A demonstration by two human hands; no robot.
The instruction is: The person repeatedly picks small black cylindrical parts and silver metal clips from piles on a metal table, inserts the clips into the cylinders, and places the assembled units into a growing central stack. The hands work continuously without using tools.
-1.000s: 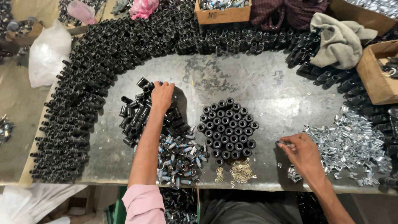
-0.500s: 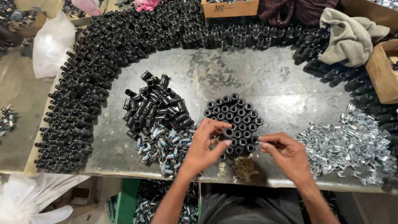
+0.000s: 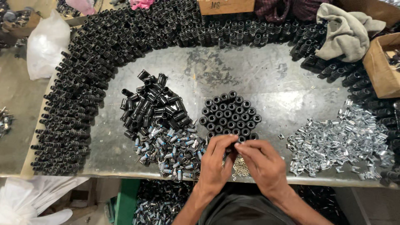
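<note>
Black plastic sleeve [image 3: 241, 140], pinched between left hand [image 3: 217, 160] and right hand [image 3: 260, 163] at six o'clock of the upright sleeve cluster [image 3: 230, 115], could slip and topple those neighbours if the fingertip hold loosens.

A small workshop: a worn metal bench [image 3: 250, 66] heaped with black tubes [image 3: 75, 108], silvery clips [image 3: 341, 141], cardboard boxes [image 3: 381, 71] and rags [image 3: 346, 31]
</note>
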